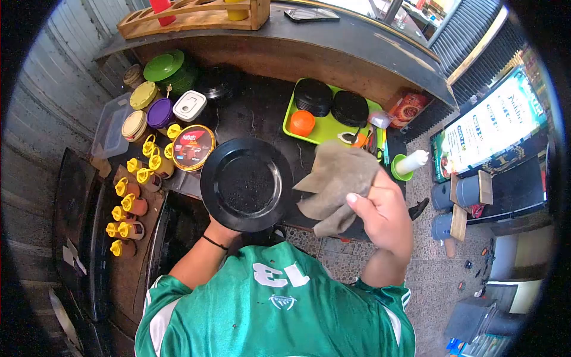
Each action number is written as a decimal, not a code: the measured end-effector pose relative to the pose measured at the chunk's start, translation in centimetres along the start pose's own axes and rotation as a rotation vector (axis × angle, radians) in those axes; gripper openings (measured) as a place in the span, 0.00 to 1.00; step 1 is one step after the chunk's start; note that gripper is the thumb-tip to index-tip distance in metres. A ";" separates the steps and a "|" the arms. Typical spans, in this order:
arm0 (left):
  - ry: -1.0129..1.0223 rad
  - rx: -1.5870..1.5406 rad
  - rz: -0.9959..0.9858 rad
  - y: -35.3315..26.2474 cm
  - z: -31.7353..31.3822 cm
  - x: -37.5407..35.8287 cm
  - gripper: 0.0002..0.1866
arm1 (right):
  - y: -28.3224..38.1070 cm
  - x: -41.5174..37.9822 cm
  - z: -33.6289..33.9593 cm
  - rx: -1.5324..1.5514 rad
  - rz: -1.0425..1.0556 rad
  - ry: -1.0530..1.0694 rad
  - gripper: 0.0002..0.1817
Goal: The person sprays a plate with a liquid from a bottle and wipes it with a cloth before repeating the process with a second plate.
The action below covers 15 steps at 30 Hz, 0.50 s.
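Observation:
A round black plate [245,185] with small droplets on its surface is held up in front of me. My left hand [223,231] supports it at its lower edge; the fingers are hidden underneath. To the right of the plate, a grey-brown cloth [340,181] hangs in folds from my right hand [386,215], pinched between thumb and fingers. Cloth and plate are close together but appear apart.
Several yellow-capped squeeze bottles [132,205] and a round tin [193,147] stand at left. Behind are stacked green plates [171,66] and a lime tray [289,122] holding stacked black dishes [313,97] and an orange bowl [302,122]. A white bottle [411,161] stands in a green cup [402,172].

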<state>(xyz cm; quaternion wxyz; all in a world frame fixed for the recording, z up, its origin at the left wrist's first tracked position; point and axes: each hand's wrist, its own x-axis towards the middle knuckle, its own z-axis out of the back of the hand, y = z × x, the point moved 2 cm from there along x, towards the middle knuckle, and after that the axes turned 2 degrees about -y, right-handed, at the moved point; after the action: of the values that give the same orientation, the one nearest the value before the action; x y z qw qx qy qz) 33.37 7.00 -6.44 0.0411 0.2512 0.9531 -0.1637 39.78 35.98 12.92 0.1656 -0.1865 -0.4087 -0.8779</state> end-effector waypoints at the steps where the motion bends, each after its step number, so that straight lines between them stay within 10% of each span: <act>1: 0.015 0.055 0.010 0.1 0.0 0.2 0.31 | -0.9 -0.6 -0.5 -0.004 -0.006 0.001 0.11; 3: 0.006 0.006 0.049 0.4 -0.8 0.5 0.31 | -4.4 -2.0 -1.9 -0.093 -0.442 0.038 0.10; 8: 0.101 0.246 0.037 1.9 -0.5 0.6 0.33 | -7.5 -3.5 -6.4 0.707 -0.535 -0.247 0.13; 10: 0.075 -0.227 0.233 2.4 0.0 0.7 0.34 | -7.1 -3.7 -7.3 0.834 -0.458 -0.436 0.23; 15: 0.065 0.020 0.191 2.5 0.2 0.6 0.34 | -5.1 -3.2 -5.9 0.300 -0.338 -0.186 0.23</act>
<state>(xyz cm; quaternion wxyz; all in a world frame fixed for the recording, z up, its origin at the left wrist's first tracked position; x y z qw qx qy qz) 34.05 9.21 -7.48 0.0232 0.3466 0.9239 -0.1603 39.19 34.92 4.59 0.0037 -0.1689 -0.5733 -0.8017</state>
